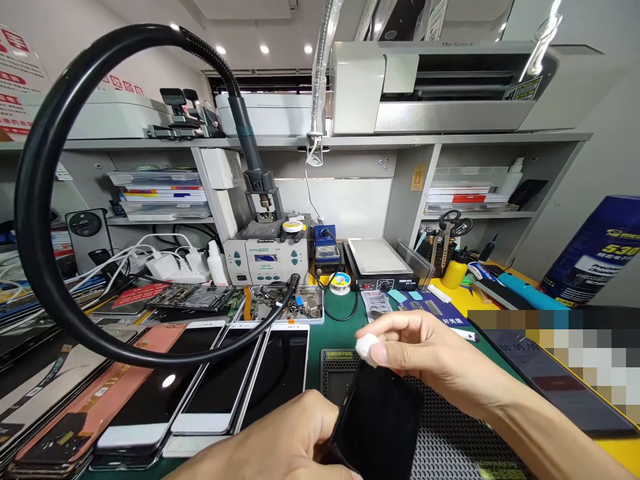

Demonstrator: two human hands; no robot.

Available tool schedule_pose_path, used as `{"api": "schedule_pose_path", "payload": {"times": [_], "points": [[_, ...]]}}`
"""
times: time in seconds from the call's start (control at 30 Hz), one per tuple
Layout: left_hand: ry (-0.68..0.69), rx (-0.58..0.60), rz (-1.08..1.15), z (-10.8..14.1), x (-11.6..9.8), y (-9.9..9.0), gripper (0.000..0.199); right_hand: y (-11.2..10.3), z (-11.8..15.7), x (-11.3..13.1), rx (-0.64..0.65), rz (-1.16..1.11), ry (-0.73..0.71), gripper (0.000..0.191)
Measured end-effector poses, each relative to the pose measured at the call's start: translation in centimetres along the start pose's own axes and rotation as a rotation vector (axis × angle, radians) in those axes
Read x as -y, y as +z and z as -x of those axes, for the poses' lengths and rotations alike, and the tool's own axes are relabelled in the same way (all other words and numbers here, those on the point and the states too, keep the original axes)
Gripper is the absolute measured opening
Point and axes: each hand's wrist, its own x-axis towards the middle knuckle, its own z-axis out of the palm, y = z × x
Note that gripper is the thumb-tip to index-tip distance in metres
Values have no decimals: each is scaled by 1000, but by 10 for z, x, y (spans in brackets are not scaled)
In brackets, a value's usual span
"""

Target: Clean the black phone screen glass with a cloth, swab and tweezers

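Observation:
My left hand (293,440) is closed around the lower left side of a black smartphone (385,420), tilted above the bench mat. Between the thumb and fingers of my right hand (413,343) is a small white cotton wad (367,347). The wad is at the phone's top left corner and appears to touch its edge. Under the phone lies a dark textured repair pad (450,433) with yellow lettering. The lower end of the phone is hidden by my left hand and the frame's bottom edge.
A thick black hose (37,200) loops over the left side from the soldering station (267,260). Phone screens (215,380) lie in rows at left. A tray of small parts (320,313), a heating plate (377,257) and a blue spray can (595,253) stand beyond; another phone (550,373) lies right.

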Motion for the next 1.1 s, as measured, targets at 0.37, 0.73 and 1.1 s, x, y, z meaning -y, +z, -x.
{"api": "schedule_pose_path", "payload": {"times": [0.37, 0.73, 1.1], "points": [[77, -315, 245, -1, 10, -5, 45, -10, -6, 2, -188, -78, -4, 21], [189, -698, 735, -5, -1, -18, 15, -27, -13, 2, -403, -256, -114, 26], [350, -897, 975, -7, 2, -26, 8, -22, -10, 4, -294, -310, -107, 22]]}}
